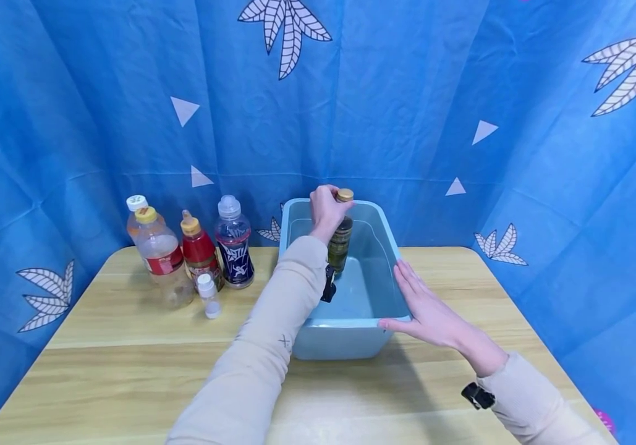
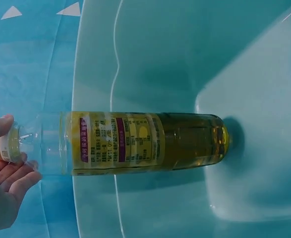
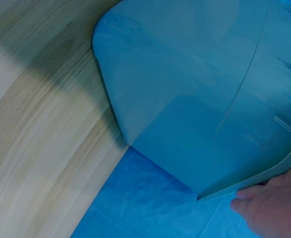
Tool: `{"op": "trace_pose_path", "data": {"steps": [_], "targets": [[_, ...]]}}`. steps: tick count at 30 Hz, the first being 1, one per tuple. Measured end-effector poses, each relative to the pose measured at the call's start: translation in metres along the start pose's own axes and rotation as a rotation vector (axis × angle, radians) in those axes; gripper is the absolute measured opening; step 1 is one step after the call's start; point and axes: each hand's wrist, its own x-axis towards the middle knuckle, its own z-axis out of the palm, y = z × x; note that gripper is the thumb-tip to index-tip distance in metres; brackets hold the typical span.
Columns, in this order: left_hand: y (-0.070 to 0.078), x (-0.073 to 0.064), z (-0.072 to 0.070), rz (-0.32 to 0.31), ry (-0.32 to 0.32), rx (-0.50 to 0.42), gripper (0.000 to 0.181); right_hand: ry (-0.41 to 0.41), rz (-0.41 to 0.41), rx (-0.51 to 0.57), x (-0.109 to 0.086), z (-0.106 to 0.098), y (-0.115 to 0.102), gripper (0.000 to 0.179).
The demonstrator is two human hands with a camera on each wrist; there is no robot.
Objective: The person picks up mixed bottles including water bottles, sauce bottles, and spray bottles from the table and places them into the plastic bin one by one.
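My left hand (image 1: 326,212) grips a bottle of golden oil (image 1: 340,244) by its neck, just under the gold cap. The bottle is upright inside the light blue tub (image 1: 342,340); its base is at or close to the tub floor, and contact is hard to tell. In the left wrist view, thumb and fingers (image 2: 16,186) are round the cap end of the oil bottle (image 2: 120,144). My right hand (image 1: 431,312) rests on the tub's front right corner, fingers straight along the side and thumb on the front rim. The tub wall (image 3: 185,89) fills much of the right wrist view.
Left of the tub, on the wooden table (image 1: 145,371), stand a dark-labelled bottle (image 1: 234,247), a red sauce bottle (image 1: 201,250), a small white-capped bottle (image 1: 209,296), a yellow-capped bottle (image 1: 162,259) and a white-capped bottle (image 1: 135,213). A blue curtain (image 1: 407,93) hangs behind.
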Motion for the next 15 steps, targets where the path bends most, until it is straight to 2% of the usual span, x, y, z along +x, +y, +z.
{"op": "trace_pose_path", "data": {"steps": [15], "targets": [[-0.011,-0.001,0.017,0.036,-0.037,-0.026,0.034,0.011,-0.011,-0.007,0.000,-0.001,-0.001,0.098]]}}
